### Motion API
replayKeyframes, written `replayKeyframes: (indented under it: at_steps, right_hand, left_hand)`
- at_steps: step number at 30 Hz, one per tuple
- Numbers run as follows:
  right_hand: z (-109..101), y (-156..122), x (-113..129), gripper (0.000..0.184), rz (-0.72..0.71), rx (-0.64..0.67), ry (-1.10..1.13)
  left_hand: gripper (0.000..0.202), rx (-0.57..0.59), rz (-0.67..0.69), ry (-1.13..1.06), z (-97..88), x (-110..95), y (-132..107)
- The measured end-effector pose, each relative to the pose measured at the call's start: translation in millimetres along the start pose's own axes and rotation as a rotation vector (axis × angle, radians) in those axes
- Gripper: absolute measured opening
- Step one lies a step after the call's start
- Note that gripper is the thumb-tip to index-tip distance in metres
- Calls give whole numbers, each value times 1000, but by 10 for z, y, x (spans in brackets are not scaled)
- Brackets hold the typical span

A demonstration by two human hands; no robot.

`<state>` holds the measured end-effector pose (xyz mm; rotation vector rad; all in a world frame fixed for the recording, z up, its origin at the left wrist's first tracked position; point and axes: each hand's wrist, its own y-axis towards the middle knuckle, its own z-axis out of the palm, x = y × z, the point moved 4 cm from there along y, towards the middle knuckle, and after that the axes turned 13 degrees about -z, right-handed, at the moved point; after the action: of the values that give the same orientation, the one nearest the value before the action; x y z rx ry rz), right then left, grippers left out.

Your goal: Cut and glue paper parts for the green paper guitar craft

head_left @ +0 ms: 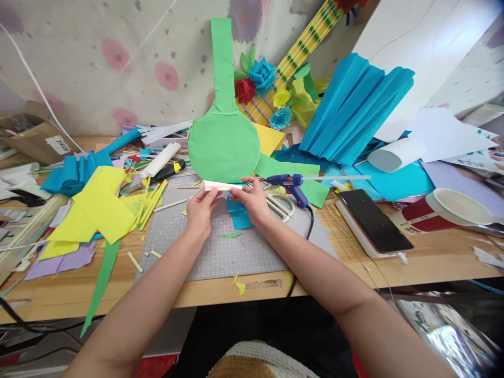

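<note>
Between my two hands, a small roll of white paper lies crosswise above the grey cutting mat. My left hand pinches its left part, thumb and fingers pressed on the paper. Its right end sits in the fingers of my right hand. Just behind the roll stands a green paper banjo-like shape, round below with a long neck. To the right of my right hand lie a blue glue gun with a clear stick in it and scissors with pale handles. Blue paper shows below the roll.
Yellow paper pieces and a box cutter lie at left. A phone on a white block and a paper cup stand at right. Blue crepe paper and a yellow paper guitar lean behind. The glue gun's cord crosses the table edge.
</note>
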<state>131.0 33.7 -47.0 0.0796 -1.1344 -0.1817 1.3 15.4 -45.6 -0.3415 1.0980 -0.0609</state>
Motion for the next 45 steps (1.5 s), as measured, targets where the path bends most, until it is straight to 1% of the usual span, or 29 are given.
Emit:
replayKeyframes:
  at_steps: [3, 6, 8, 10, 14, 15, 16, 18, 21, 24, 28, 31, 33, 37, 42, 44, 45]
  right_hand:
    - [1, -4, -5, 56, -30, 19, -55]
    - [2, 4, -36, 55, 10, 49, -102]
    - [-19, 32, -15, 49, 28, 97, -209]
    - [-67, 74, 87, 37, 1, 179, -453]
    - [-201, 130, 484, 16, -166, 427, -1219]
    - [-247, 130, 573, 12, -173, 488, -1378]
    - [-306, 128, 644, 11, -146, 534, -1522]
    - [-440, 113, 740, 13, -53, 574, -1745]
    - [-579, 57, 763, 23, 44, 603, -1911]
    - [-599, -41, 686, 32, 78, 642, -1970]
    - [-526, -136, 597, 38, 39, 615, -2011]
    - [-512, -134, 591, 36, 47, 590, -1958]
    - [-536, -108, 646, 32, 45, 538, -1890]
    - [-606, -73, 834, 24, 29, 431, -1715]
    - [-648, -104, 997, 21, 57, 450, -1647]
    - [-634, -113, 1021, 26, 38, 441, -1599]
    - [-613, -116, 1018, 30, 17, 434, -1538]
  left_hand:
    - [27, -34, -10, 11, -27, -16, 9]
    - [26, -65, -11, 21, -41, -32, 5]
    - [23, -94, -2, 19, -62, -52, 10]
    - [19, -126, 16, 7, -100, -82, 29]
    - [12, -191, 46, -37, -207, -145, 86]
    - [11, -205, 50, -47, -230, -160, 98]
    - [11, -216, 54, -56, -250, -174, 107]
    - [10, -228, 61, -74, -276, -207, 120]
    - [10, -230, 75, -116, -295, -271, 129]
    - [7, -235, 83, -165, -311, -329, 136]
    - [7, -232, 81, -178, -322, -337, 142]
    - [7, -211, 77, -172, -306, -291, 142]
    - [6, -192, 72, -180, -285, -251, 140]
    - [6, -155, 34, -210, -231, -179, 130]
    - [6, -127, -19, -259, -189, -141, 102]
    - [6, -131, -50, -257, -189, -133, 91]
    - [7, -132, -67, -253, -191, -129, 87]
